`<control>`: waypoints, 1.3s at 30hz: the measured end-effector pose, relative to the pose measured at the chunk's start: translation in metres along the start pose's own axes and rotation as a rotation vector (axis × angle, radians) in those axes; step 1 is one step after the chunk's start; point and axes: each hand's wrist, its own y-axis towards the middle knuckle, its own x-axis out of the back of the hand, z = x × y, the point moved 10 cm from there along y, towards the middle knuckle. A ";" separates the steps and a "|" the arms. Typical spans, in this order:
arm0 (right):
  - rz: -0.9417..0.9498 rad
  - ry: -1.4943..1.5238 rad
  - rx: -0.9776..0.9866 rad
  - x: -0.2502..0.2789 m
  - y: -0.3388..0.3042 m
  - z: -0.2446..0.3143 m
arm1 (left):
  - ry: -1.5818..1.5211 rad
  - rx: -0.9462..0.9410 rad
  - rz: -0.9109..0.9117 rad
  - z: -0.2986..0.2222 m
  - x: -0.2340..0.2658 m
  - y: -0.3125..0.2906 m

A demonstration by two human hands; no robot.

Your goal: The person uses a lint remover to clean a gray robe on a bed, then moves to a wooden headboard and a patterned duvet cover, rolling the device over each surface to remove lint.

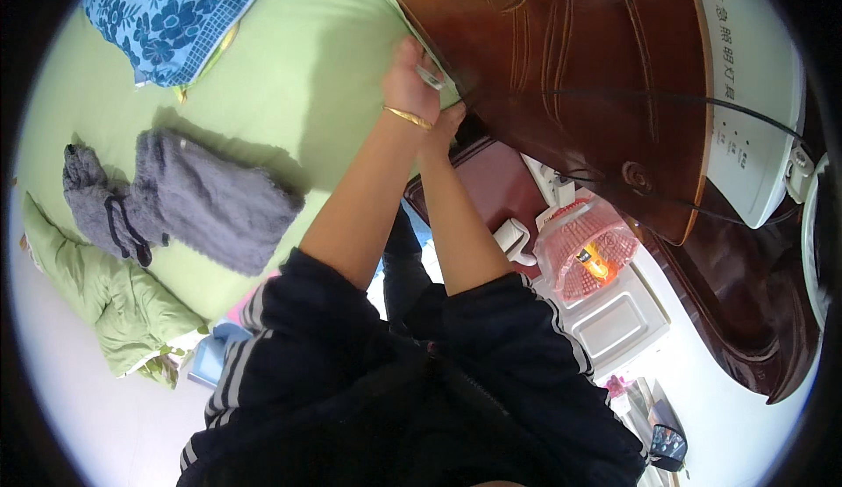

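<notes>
A light green bed sheet [289, 39] covers the bed, and both my arms reach out to its far right corner beside the dark carved wooden headboard [561, 39]. My left hand [410, 82], a gold bangle [408, 118] on its wrist, is closed on the sheet's edge. A small pale piece shows by its fingers; I cannot make out what it is. Just below, my right hand [445, 129] is closed at the sheet's corner, its fingers partly hidden by the mattress edge and my left hand.
A grey fluffy garment [210, 197], a blue floral cloth [175, 22] and a crumpled green cloth [132, 303] lie on the bed. At the right stand a reddish-brown nightstand [500, 180], a pink bag [570, 250] and a white emergency light [759, 136] with a dangling black cable.
</notes>
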 end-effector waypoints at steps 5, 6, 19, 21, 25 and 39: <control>0.116 0.192 -0.092 -0.012 0.004 -0.018 | -0.002 -0.041 -0.100 0.004 0.009 0.007; 0.135 0.155 -0.088 -0.011 0.002 -0.017 | -0.023 -0.061 -0.086 0.004 0.011 0.011; 0.447 0.764 0.024 0.098 -0.092 0.009 | 0.704 0.021 0.284 0.092 0.013 -0.121; 0.420 0.334 0.164 0.116 -0.097 -0.017 | 1.164 -0.176 0.257 0.106 0.028 -0.153; 0.314 -0.019 -0.025 0.166 -0.075 -0.087 | 1.525 -0.546 0.256 0.005 0.016 -0.200; 0.684 0.006 0.448 -0.020 -0.147 0.076 | 0.100 -0.195 -0.318 -0.281 0.321 -0.206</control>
